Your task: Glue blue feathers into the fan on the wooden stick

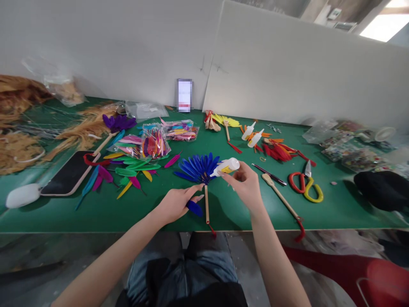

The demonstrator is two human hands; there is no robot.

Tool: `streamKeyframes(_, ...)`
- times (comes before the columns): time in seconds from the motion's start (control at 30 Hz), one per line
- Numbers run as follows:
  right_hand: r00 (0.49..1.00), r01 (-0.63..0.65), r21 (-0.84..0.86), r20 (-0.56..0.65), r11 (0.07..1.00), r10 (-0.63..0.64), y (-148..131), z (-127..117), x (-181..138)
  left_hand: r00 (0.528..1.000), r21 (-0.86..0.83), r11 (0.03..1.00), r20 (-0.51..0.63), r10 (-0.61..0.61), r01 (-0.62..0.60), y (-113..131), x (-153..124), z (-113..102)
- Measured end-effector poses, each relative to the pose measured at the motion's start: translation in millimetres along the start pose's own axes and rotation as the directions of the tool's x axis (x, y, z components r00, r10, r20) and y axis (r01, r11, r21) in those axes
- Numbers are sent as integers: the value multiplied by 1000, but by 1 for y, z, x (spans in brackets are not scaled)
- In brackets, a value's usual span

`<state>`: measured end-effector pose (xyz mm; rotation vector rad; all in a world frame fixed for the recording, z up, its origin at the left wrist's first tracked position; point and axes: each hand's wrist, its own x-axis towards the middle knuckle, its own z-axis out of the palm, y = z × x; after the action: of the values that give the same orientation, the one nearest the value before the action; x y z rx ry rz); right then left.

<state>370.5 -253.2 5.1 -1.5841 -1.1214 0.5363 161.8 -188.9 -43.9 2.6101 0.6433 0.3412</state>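
A fan of blue feathers (198, 166) on a wooden handle (206, 204) lies on the green table in front of me. My left hand (179, 202) is beside the top of the handle, its fingertips at the base of the feathers. A loose blue feather (194, 208) is pinched in it and points toward me. In my right hand (247, 185) is a white glue bottle (230, 165), tilted with its nozzle down toward the blue feathers. Whether the nozzle touches them I cannot tell. A red tassel (212, 231) hangs from the handle's lower end.
Loose coloured feathers (134, 166) and bagged feathers (156, 143) lie to the left, near a phone (68, 172). Scissors (303, 187), a pen (269, 175) and a bare wooden stick (283, 198) are at right. Behind are two more glue bottles (255, 138) and a yellow feather fan (226, 120).
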Motion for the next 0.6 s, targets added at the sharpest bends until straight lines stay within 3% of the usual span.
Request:
streamKeyframes(0.33,979,185,255,-137,949,-154,-50,-21,18,996,-55,998,-92,-11,6,-2,-2,2)
streamKeyframes(0.5,975,207,363,-158,908,-159,-58,-21,24,970,-250,968,-240,-27,-35,-3,-8,-1)
streamKeyframes(0.6,981,179,356,-137,917,-138,-54,-19,25,906,-443,896,-386,-170,-21,1,-2,-12)
